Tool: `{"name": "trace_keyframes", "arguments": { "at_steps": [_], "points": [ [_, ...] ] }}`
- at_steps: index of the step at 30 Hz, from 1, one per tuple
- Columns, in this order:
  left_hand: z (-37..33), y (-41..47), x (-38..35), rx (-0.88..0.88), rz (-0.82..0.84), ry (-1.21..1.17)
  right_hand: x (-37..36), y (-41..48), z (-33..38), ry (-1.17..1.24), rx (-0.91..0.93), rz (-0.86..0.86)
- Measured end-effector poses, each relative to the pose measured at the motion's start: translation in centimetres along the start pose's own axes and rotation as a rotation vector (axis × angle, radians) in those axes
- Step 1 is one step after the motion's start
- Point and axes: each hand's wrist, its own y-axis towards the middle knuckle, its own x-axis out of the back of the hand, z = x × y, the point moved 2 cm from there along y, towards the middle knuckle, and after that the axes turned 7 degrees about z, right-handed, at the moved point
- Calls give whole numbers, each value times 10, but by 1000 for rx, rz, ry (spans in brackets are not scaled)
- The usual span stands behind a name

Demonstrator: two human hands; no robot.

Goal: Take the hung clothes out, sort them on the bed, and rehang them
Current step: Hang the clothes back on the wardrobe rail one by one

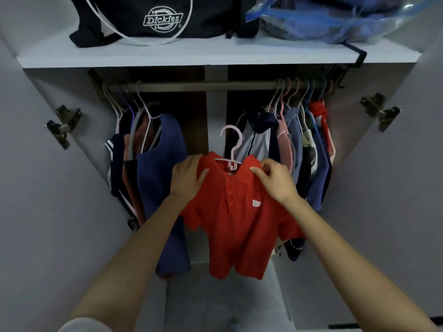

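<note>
A red polo shirt (236,221) hangs on a pale pink hanger (230,149) in front of the open wardrobe, below the rail (191,87). My left hand (188,174) grips the shirt's left shoulder. My right hand (275,178) pinches the right shoulder at the collar. The hanger's hook is free in the air, off the rail. Several clothes (153,178) hang at the rail's left end and several more clothes (302,144) at its right end, with a gap between them.
Above the rail, a shelf (134,57) carries a dark bag (153,17) and a clear blue plastic bag (335,17). Both wardrobe doors stand open, with hinges (63,125) on the side walls. A pale surface (223,300) lies below.
</note>
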Motion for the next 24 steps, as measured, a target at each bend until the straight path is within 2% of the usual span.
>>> {"name": "trace_keyframes", "arguments": {
  "at_steps": [10,18,24],
  "points": [
    [5,66,-5,69,-81,145,6,89,7,92,-82,-141],
    [27,103,-6,72,-47,147,-4,146,30,209,-155,-313],
    [40,119,-2,59,-7,144,-21,170,45,246,-195,-326]
  ]
}}
